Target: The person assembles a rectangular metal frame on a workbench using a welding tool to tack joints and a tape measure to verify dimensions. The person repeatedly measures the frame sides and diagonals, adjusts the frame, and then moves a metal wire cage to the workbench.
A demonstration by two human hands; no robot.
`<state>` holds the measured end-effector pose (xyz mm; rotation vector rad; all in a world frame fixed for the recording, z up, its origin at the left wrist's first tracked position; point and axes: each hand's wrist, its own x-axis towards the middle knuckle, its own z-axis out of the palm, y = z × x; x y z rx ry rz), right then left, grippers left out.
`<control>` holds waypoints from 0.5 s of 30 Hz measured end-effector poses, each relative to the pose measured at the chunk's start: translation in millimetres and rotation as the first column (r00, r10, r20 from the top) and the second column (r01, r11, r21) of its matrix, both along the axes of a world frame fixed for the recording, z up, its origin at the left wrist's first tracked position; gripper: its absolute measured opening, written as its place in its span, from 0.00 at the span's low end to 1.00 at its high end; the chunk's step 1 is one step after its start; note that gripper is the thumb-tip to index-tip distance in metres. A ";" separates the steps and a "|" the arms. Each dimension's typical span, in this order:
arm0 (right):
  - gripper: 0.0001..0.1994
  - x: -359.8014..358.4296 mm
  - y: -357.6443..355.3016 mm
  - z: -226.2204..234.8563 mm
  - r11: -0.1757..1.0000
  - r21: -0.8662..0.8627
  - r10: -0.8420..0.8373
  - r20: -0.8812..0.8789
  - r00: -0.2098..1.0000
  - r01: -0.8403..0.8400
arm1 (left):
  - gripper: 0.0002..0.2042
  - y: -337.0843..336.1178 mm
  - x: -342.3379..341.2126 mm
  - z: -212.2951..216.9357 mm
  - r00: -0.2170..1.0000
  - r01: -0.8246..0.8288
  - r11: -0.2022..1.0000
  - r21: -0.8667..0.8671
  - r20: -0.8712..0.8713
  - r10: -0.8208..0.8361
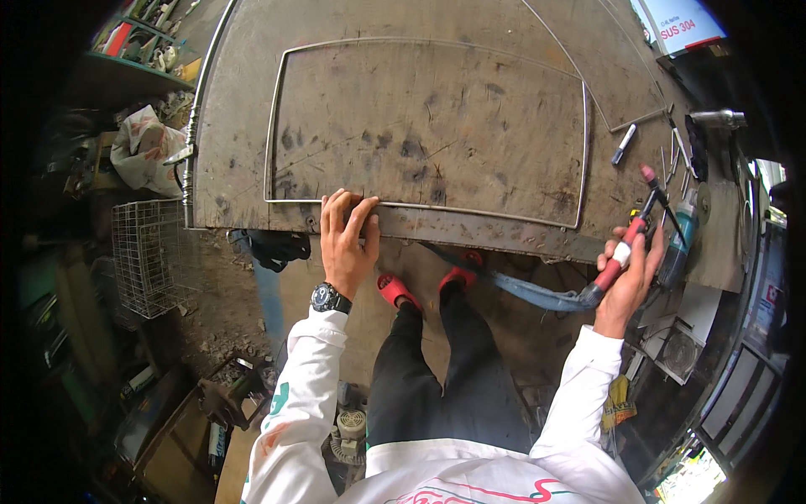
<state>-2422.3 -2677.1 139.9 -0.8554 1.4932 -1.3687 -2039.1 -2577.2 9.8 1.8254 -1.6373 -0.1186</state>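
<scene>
A thin bright wire frame [277, 118], a rounded-corner rectangle, lies flat on the scuffed, dark-stained steel worktable [470, 34], long axis running left to right, its near rod just inside the table's near edge. The left hand [347, 244] lies on that near edge, fingers [336, 206] spread and lying over the near rod by the frame's left corner, gripping nothing. Off the table's right end, the right hand [630, 273] is closed around a red-handled welding torch [631, 235], its pink nozzle pointing up and away, its blue-sleeved hose [537, 296] trailing left below the table edge.
</scene>
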 end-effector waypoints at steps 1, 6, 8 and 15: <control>0.29 4.0 -2.5 0.5 1.000 -0.012 0.005 -0.049 0.999 -0.006 | 0.17 3.0 -2.1 -3.1 1.000 -0.009 1.000 -0.007 0.007 0.009; 0.32 56.7 4.0 -4.3 0.853 0.236 0.509 -0.179 0.842 -0.465 | 0.19 6.5 1.9 -10.0 1.000 -0.006 0.999 -0.050 -0.004 0.006; 0.31 79.9 9.9 -8.8 0.720 0.358 0.675 -0.164 0.719 -0.594 | 0.18 7.4 3.3 -10.8 1.000 0.005 0.999 -0.049 -0.023 -0.006; 0.31 107.9 9.7 -13.7 0.557 0.514 0.817 -0.199 0.541 -0.652 | 0.18 7.9 3.6 -11.4 0.998 -0.005 0.997 -0.071 -0.060 0.000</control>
